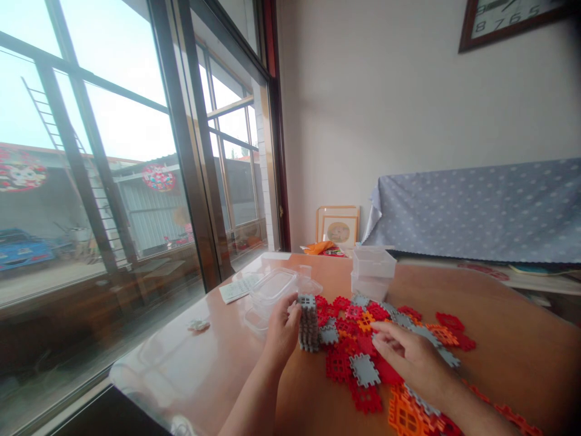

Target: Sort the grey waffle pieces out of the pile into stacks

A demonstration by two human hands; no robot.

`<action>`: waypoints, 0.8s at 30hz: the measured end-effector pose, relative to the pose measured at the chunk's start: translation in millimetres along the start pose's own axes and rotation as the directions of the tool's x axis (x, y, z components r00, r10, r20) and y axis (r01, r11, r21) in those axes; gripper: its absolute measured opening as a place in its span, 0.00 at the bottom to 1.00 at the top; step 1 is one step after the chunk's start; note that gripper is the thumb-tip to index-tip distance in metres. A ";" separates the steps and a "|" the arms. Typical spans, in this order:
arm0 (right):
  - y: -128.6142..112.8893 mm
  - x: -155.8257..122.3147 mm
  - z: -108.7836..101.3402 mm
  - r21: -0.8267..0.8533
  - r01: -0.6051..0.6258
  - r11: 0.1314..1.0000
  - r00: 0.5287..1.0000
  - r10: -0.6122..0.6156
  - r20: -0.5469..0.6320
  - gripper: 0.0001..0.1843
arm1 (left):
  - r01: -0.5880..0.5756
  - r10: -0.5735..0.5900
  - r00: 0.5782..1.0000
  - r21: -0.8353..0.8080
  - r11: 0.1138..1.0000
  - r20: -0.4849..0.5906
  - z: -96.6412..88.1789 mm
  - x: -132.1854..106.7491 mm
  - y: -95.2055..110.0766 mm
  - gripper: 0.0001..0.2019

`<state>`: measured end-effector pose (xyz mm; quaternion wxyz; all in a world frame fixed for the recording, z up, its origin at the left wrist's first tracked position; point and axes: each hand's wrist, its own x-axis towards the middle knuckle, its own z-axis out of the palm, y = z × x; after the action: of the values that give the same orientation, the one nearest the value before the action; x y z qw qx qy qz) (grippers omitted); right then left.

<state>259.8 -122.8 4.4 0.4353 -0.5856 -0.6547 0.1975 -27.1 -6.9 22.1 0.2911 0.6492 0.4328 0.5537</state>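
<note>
My left hand (pixel 285 324) is closed against the left side of an upright stack of grey interlocking plastic tiles (pixel 308 324), thumb and fingers at its upper edge. The top tile has a window-like grid. My right hand (pixel 406 350) hovers over the right part of a loose pile of red tiles (pixel 338 363), its fingers pointing left and slightly apart, nothing visible in them. A flat grey tile (pixel 364 370) lies on the pile near that hand. An orange window tile (pixel 403 412) is below the right wrist, and a smaller orange tile (pixel 365 321) sits by its fingertips.
Clear plastic boxes (pixel 373 264) stand stacked behind the pile. More clear containers (pixel 273 287) and a printed sheet (pixel 238 288) are beyond my left hand. A small pale object (pixel 198 326) lies on the table (pixel 218 375) at left, near the window.
</note>
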 end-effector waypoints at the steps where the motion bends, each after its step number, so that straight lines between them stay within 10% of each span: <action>1: -0.1 -0.1 0.0 -0.003 0.002 1.000 1.000 -0.002 -0.003 0.23 | -0.002 0.002 1.000 -0.003 1.000 0.000 0.1 0.2 -0.4 0.18; 12: -3.1 1.9 -3.8 -0.044 -0.019 0.999 1.000 0.019 -0.013 0.24 | -0.054 0.055 0.999 0.035 0.998 -0.002 0.0 -2.0 0.8 0.16; 19: 5.7 5.3 -11.7 -0.102 -0.028 0.994 0.994 0.017 -0.107 0.23 | -0.354 0.383 0.920 0.240 0.904 -0.086 -0.1 -21.8 32.7 0.14; 24: 24.4 10.9 -27.8 -0.196 -0.131 0.972 0.967 0.081 -0.241 0.22 | -0.457 0.408 0.874 0.165 0.874 0.264 22.9 -45.4 67.0 0.12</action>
<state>297.3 -113.9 4.5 0.4329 -0.6817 -0.5843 0.0807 10.6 -75.3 53.3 0.1309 0.8156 0.2996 0.4775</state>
